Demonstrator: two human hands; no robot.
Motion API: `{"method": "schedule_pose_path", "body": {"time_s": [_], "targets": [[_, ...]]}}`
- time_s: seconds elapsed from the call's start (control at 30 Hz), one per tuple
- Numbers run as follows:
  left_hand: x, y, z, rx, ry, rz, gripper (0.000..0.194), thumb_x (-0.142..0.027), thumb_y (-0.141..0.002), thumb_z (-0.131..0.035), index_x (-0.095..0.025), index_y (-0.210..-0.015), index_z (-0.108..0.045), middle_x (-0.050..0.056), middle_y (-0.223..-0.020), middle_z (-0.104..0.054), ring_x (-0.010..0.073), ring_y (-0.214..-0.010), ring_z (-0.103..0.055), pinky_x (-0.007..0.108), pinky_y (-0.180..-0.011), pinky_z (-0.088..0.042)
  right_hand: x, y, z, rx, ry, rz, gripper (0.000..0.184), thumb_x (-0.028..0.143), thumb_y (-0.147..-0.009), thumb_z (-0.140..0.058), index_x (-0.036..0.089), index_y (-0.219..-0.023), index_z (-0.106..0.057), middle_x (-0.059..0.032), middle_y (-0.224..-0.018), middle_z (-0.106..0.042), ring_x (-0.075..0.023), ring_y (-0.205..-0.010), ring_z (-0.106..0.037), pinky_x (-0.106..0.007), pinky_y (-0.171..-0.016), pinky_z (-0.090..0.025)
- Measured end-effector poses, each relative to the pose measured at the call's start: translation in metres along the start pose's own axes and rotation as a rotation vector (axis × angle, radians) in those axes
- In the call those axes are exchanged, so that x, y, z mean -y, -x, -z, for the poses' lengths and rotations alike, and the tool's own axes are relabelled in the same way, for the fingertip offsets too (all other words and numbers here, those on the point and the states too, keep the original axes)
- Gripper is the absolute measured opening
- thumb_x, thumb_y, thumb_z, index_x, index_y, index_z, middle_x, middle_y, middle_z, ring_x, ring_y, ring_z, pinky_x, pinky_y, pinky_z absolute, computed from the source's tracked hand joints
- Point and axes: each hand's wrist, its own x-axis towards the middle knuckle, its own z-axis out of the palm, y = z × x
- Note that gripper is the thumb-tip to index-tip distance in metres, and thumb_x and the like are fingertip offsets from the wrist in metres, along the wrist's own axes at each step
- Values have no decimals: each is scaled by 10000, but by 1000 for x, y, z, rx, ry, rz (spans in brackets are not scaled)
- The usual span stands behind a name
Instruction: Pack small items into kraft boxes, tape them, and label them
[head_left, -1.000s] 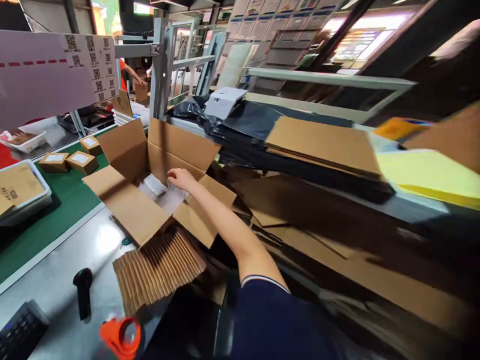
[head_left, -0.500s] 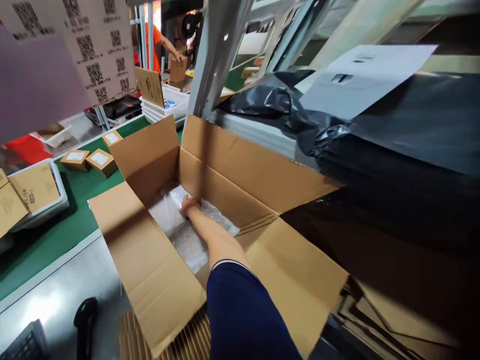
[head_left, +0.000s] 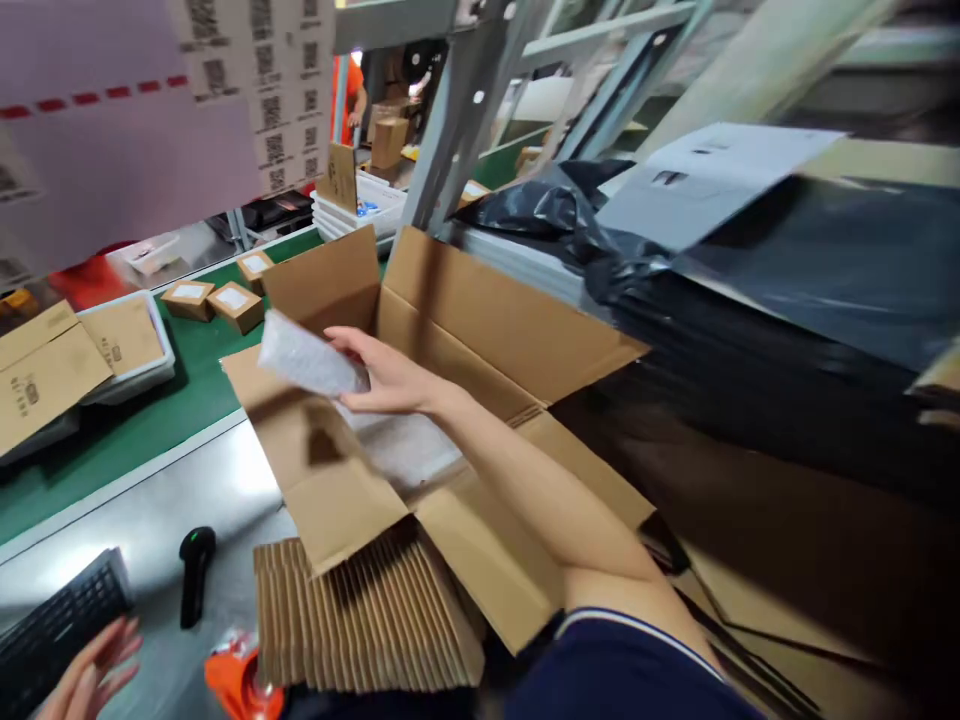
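Observation:
Gripped in my right hand is a bubble-wrapped package, held above the open cardboard box. Its thumb and fingers clasp the package's right end. Down in the box lies more clear bubble wrap. At the lower left my left hand is partly in view, fingers apart and holding nothing, beside the black keyboard. A black barcode scanner stands on the metal table between that hand and the box.
Flattened cartons are stacked upright in front of the box, with an orange tape dispenser beside them. Small labelled boxes and a white tray sit on the green conveyor. Black plastic covers the right side.
My right hand has come up out of the box with the bubble-wrapped package. My left hand has entered at the lower left. The view has shifted, bringing the tape dispenser into sight.

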Motion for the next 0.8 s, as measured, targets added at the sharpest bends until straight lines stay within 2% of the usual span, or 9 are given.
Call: {"method": "schedule_pose_path", "body": {"time_s": [0.07,0.13,0.2,0.27,0.4,0.5,0.57,0.67,0.8], "targets": [[-19,7,-12,116,180,-3,844,-1056,-517,-614,-417,-1016,-848,12,-1125,-852,411,-1053,-762,594,-827,-646,73,10,-42,189,41,325,970,381,-694,-858,231,-1587,-512,-109,-1396,-702,-339,-1259,-651,-503,-1147,-505],[-45,10,-19,361,278,25,1009,-1079,-506,-568,-260,-1014,-867,148,-1084,-840,474,-1055,-765,626,-788,-645,134,22,-94,412,43,542,962,339,-726,-823,214,-1617,-484,-129,-1394,-709,-357,-1291,-629,-529,-1181,-468],[-60,9,-12,524,270,21,969,-1014,-622,-550,-190,-1031,-851,181,-1060,-819,477,-1143,-750,625,-857,-629,179,34,-147,600,23,662,981,257,-721,-786,190,-1641,-451,-145,-1398,-718,-356,-1304,-629,-542,-1215,-436],[-55,7,11,617,189,-2,777,-828,-649,-728,-169,-1047,-834,177,-1030,-809,453,-1115,-756,586,-884,-613,206,46,-196,672,-7,682,981,190,-702,-750,202,-1640,-461,-140,-1440,-710,-353,-1364,-609,-561,-1283,-364],[11,11,79,651,208,-85,736,-509,-575,-949,-181,-1211,-776,123,-1081,-816,344,-978,-766,456,-874,-607,224,90,-291,383,-151,400,834,264,-757,-765,283,-1566,-562,-110,-1584,-618,-371,-1532,-481,-624,-1348,-250],[69,13,130,497,420,-111,800,-496,-639,-955,-188,-1334,-705,102,-1165,-814,291,-1008,-770,401,-898,-608,230,132,-377,4,-404,-51,673,450,-826,-804,281,-1453,-625,-142,-1488,-671,-343,-1372,-626,-594,-1206,-476],[98,13,162,431,481,-110,799,-491,-654,-963,-187,-1343,-695,101,-1197,-813,283,-1042,-768,399,-937,-606,240,150,-438,-124,-628,-338,576,578,-855,-782,274,-1329,-664,-132,-1300,-749,-289,-1115,-732,-508,-988,-612],[127,11,205,438,452,-109,763,-505,-654,-977,-196,-1301,-718,114,-1224,-812,296,-1080,-762,438,-996,-596,266,151,-509,-163,-788,-507,543,668,-803,-804,269,-1157,-705,-74,-1089,-767,-216,-873,-711,-376,-751,-616],[150,8,249,552,428,-57,819,-840,-734,-771,-211,-1259,-745,155,-1231,-806,347,-1118,-769,529,-1033,-589,300,120,-544,25,-707,-440,485,615,-661,-934,230,-884,-740,-11,-806,-712,-165,-689,-604,-310,-609,-529]]}}
